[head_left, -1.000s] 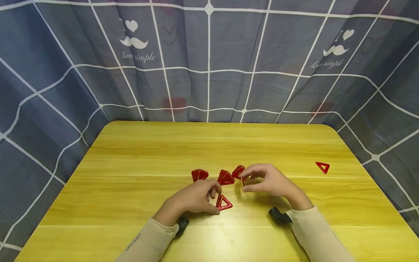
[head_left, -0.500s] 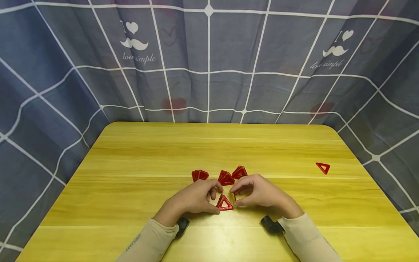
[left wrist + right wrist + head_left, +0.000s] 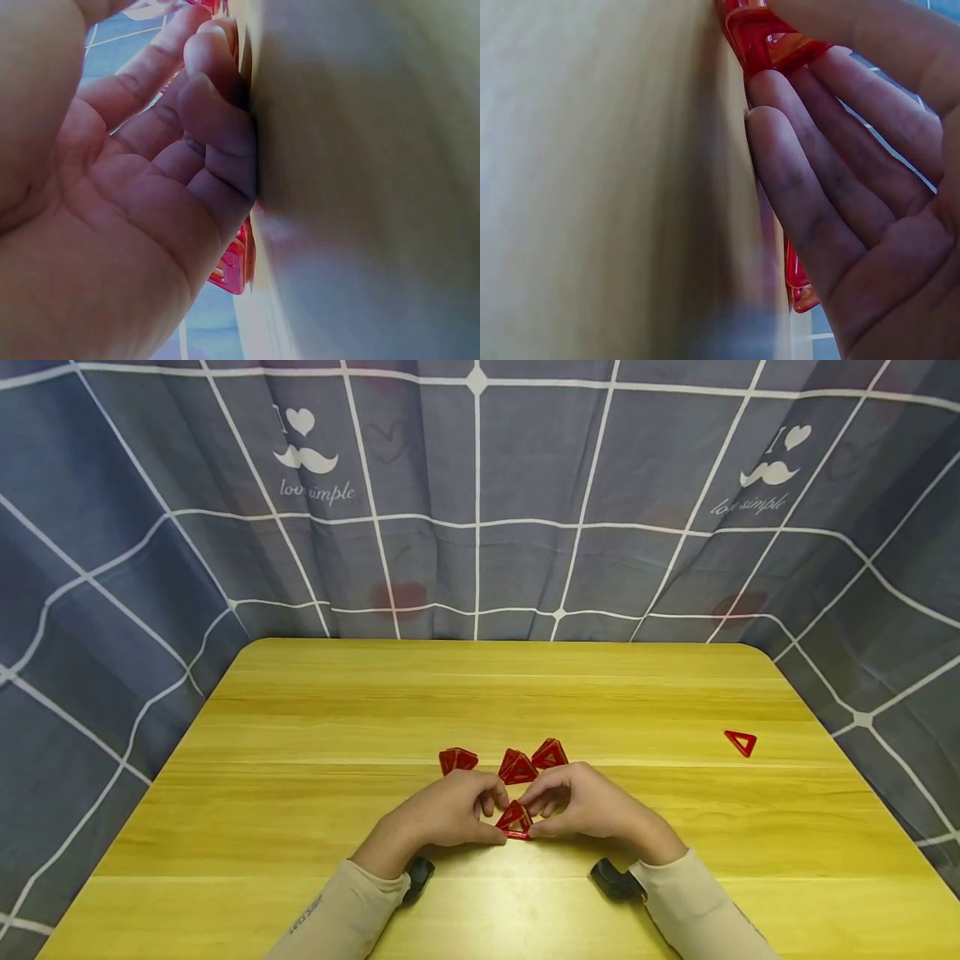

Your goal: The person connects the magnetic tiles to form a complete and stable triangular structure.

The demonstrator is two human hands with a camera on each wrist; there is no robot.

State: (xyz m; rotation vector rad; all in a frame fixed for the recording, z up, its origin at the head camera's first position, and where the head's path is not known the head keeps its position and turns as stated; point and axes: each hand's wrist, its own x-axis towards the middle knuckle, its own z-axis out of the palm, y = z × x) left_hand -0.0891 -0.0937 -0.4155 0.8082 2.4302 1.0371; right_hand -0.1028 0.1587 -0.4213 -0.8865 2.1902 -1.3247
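Observation:
Near the middle of the table, a small pyramid of red triangular magnetic tiles point(image 3: 514, 820) stands between the two hands. On its left side, my left hand point(image 3: 453, 810) holds it between thumb and fingertips. My right hand point(image 3: 600, 808) pinches the right-hand tile, thumb in front and index finger behind. From the right wrist, the red tile point(image 3: 754, 41) shows at the thumb and fingers, its open centre visible. In the left wrist view, curled fingers point(image 3: 217, 124) cover most of the pyramid.
Behind the hands stand three more red tile pyramids: one at left point(image 3: 457, 760), one in the middle point(image 3: 517, 767) and one at right point(image 3: 551, 752). A single red triangular tile point(image 3: 741, 743) lies flat far right. A checked curtain point(image 3: 525, 568) hangs beyond the wooden table point(image 3: 337, 693).
My right hand has moved left and nearer with a tile, bringing it against the right side of the near pyramid. My left hand has stayed in place.

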